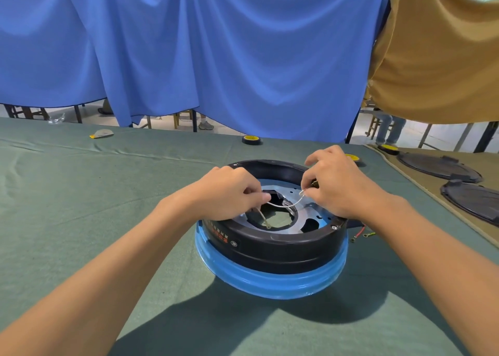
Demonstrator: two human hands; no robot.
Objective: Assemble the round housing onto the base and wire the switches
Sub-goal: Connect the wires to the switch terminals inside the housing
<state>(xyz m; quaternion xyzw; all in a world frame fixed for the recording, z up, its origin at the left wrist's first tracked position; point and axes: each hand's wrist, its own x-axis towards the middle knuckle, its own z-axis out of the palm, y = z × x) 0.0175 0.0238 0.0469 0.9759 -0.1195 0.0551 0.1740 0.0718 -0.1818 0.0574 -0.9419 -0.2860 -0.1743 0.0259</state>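
Note:
A round black housing (272,250) sits on a blue base ring (270,282) in the middle of the green table. Inside it lies a silvery metal plate (310,215) with a large centre hole. A thin white wire (286,205) spans the opening. My left hand (232,191) pinches its left end over the housing's left rim. My right hand (337,183) pinches the wire's right end near the right inner wall. Red and green leads with ring terminals (363,234) stick out at the housing's right side.
A roll of black tape (251,139) lies beyond the housing, and another roll (353,158) sits behind my right hand. Two dark round covers (437,166) (469,199) rest on a tan mat at the right. A small packet (101,133) lies far left. Blue cloth hangs behind.

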